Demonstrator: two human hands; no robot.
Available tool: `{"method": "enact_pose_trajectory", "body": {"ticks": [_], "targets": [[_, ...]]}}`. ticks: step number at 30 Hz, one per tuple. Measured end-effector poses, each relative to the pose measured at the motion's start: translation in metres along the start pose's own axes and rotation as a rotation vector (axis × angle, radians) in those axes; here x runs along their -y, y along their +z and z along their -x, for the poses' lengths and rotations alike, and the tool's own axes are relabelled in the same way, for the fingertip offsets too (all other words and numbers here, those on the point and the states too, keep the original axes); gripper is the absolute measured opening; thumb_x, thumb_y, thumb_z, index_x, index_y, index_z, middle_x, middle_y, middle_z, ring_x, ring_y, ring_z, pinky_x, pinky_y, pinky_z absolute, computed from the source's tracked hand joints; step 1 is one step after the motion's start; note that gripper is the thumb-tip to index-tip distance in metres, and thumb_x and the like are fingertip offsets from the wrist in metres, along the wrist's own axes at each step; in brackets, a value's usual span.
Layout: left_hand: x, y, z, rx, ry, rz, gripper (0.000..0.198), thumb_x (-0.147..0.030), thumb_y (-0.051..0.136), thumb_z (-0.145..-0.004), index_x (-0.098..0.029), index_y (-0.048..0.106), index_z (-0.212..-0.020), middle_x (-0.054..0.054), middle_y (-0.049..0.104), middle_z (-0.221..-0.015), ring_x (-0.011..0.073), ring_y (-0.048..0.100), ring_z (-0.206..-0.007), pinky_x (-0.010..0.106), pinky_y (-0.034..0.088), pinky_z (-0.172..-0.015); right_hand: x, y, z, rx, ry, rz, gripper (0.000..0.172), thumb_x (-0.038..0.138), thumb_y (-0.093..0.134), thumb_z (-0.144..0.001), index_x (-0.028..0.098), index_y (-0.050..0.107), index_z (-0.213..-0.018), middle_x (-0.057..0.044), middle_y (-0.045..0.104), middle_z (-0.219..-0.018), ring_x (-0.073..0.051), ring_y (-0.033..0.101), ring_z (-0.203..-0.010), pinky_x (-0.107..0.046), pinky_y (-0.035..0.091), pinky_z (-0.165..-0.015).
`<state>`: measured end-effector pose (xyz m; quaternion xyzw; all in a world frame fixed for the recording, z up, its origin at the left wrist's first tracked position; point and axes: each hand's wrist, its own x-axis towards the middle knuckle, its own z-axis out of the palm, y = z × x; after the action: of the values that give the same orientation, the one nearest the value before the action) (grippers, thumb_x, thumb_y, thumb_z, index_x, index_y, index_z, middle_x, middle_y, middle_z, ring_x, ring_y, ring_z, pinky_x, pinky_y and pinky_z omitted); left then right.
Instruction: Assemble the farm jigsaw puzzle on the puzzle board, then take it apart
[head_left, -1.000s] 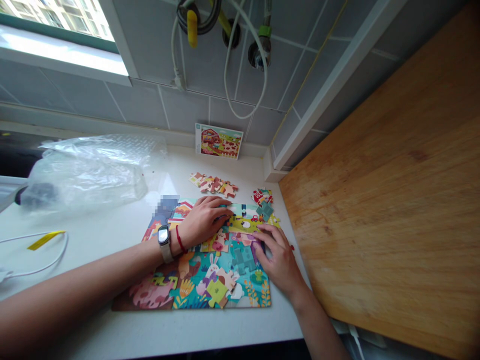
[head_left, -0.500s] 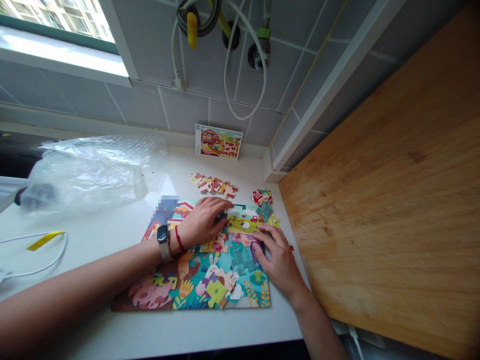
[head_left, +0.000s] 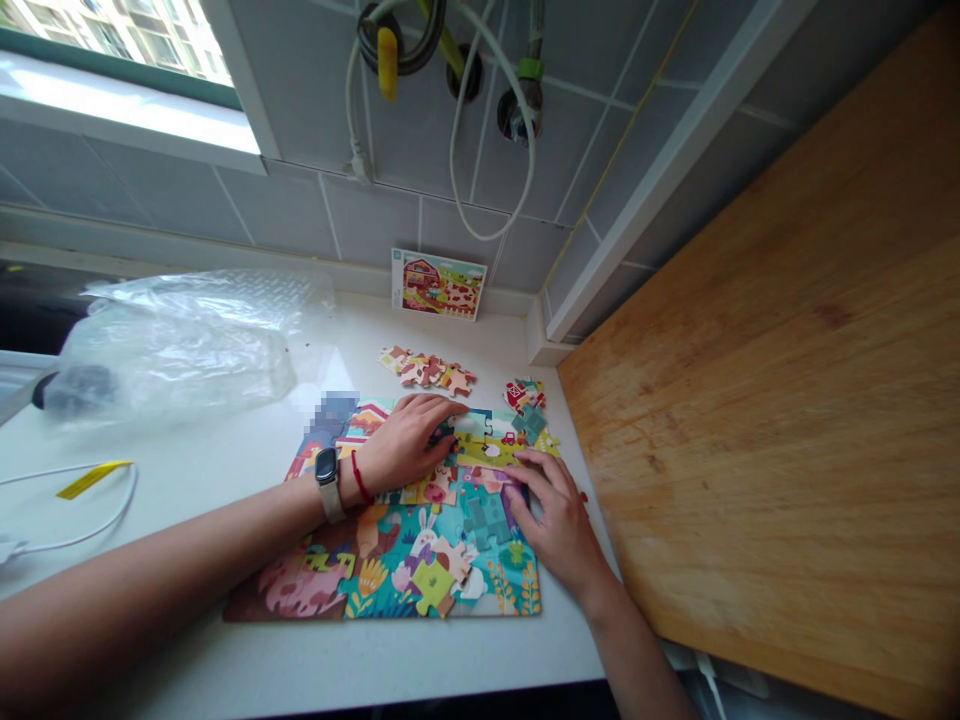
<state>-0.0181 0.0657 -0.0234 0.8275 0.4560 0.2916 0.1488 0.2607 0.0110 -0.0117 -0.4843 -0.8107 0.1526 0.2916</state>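
While the left hand (head_left: 401, 442) and right hand (head_left: 559, 525) lie apart, the jigsaw puzzle (head_left: 427, 560) sits under both.
Left: grip on pieces unclear; loose pieces (head_left: 426, 370) beyond it. Right: open, resting on the puzzle's edge.

Bright daylight from the window (head_left: 112, 25) (glare on its sill (head_left: 127, 120)); frame edges bow outward.

I count two hands (head_left: 401, 445) (head_left: 559, 525), one puzzle (head_left: 375, 585), two loose piles (head_left: 426, 370) (head_left: 525, 395), one picture card (head_left: 439, 285), one plastic bag (head_left: 180, 345), one wooden board (head_left: 765, 400).
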Motion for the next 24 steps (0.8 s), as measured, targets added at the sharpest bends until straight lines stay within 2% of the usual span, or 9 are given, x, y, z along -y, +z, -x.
{"method": "enact_pose_trajectory", "body": {"ticks": [6,9,12,15,20,24], "targets": [[-0.002,-0.003,0.0,0.006,0.015,0.019,0.044,-0.02,0.062,-0.09,-0.025,0.062,-0.134,0.01,0.071,-0.131,0.0302,0.065,-0.121,0.054,0.051,-0.107,0.0,0.0,0.0,0.003,-0.001,-0.005,0.023,0.024,0.063,-0.1,0.03,0.075,-0.118,-0.009,0.069,-0.128,-0.029,0.066,-0.12,-0.051,0.059,-0.103],[-0.006,-0.008,0.0,0.044,0.055,0.03,0.036,-0.018,0.059,-0.089,-0.028,0.069,-0.123,0.007,0.071,-0.127,0.0289,0.065,-0.121,0.052,0.049,-0.108,-0.001,0.0,0.0,0.007,-0.002,-0.004,0.023,0.024,0.062,-0.1,0.029,0.074,-0.119,-0.009,0.068,-0.128,-0.029,0.066,-0.121,-0.052,0.058,-0.104],[-0.01,-0.012,-0.001,0.084,0.09,0.028,0.026,-0.022,0.056,-0.095,-0.029,0.074,-0.114,0.006,0.069,-0.128,0.0287,0.064,-0.121,0.053,0.046,-0.11,-0.001,0.001,0.0,0.013,-0.002,-0.002,0.022,0.024,0.062,-0.101,0.028,0.074,-0.119,-0.01,0.068,-0.129,-0.029,0.066,-0.121,-0.052,0.058,-0.104],[-0.011,-0.015,-0.002,0.108,0.124,0.042,0.028,-0.024,0.057,-0.097,-0.029,0.071,-0.121,0.007,0.068,-0.132,0.0296,0.063,-0.125,0.054,0.045,-0.111,0.0,0.0,0.0,0.015,-0.001,0.0,0.022,0.024,0.062,-0.1,0.028,0.074,-0.118,-0.01,0.068,-0.128,-0.029,0.066,-0.12,-0.052,0.058,-0.103],[-0.011,-0.014,-0.002,0.125,0.174,0.076,0.052,-0.021,0.063,-0.09,-0.028,0.058,-0.141,0.009,0.069,-0.136,0.031,0.06,-0.133,0.055,0.043,-0.115,0.0,0.0,0.0,0.021,0.001,0.005,0.021,0.024,0.062,-0.101,0.027,0.074,-0.118,-0.01,0.068,-0.129,-0.029,0.066,-0.121,-0.052,0.058,-0.103],[-0.012,-0.017,-0.002,0.143,0.15,0.068,0.047,-0.019,0.062,-0.091,-0.026,0.061,-0.137,0.01,0.071,-0.132,0.0305,0.062,-0.129,0.055,0.046,-0.112,-0.001,0.0,0.0,0.024,0.002,0.007,0.022,0.024,0.062,-0.101,0.027,0.074,-0.118,-0.011,0.067,-0.129,-0.029,0.065,-0.121,-0.052,0.058,-0.103]]}}
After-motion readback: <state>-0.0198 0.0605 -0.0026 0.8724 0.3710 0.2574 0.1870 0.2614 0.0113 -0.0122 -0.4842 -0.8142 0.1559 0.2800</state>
